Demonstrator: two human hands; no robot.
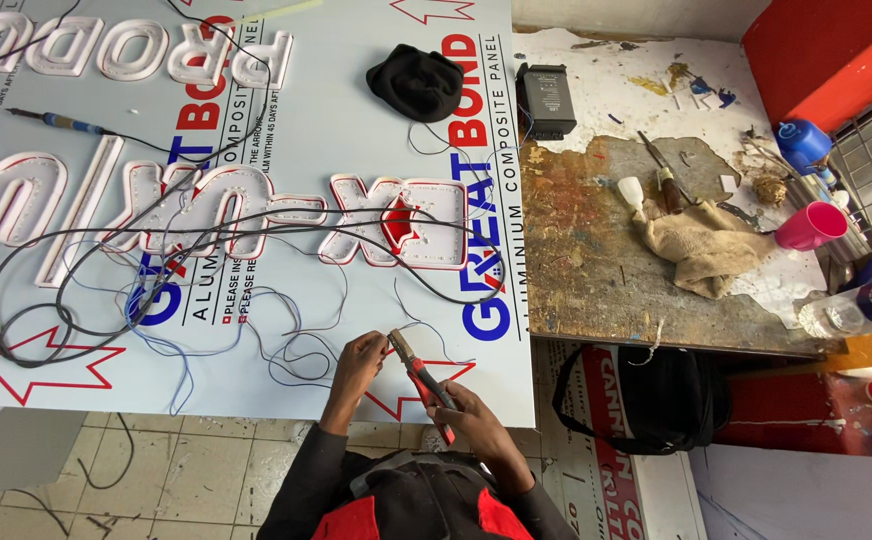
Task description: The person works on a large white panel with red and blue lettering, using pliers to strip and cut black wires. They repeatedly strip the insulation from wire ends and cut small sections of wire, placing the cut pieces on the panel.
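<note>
So the person's right hand is wrapped around the red handles of a pair of pliers, fingers closed tight on the grip; the plier nose points up and left, meeting the left hand, whose fingertips pinch a thin wire right at the tool's tip; all this sits at the near edge of a big white composite panel; a tangle of dark and blue cables loops across the panel over white channel letters with red edging; a black cloth lies further up; off to the right there's a worn wooden bench with a beige rag, a pink cup and a black power box.
</note>
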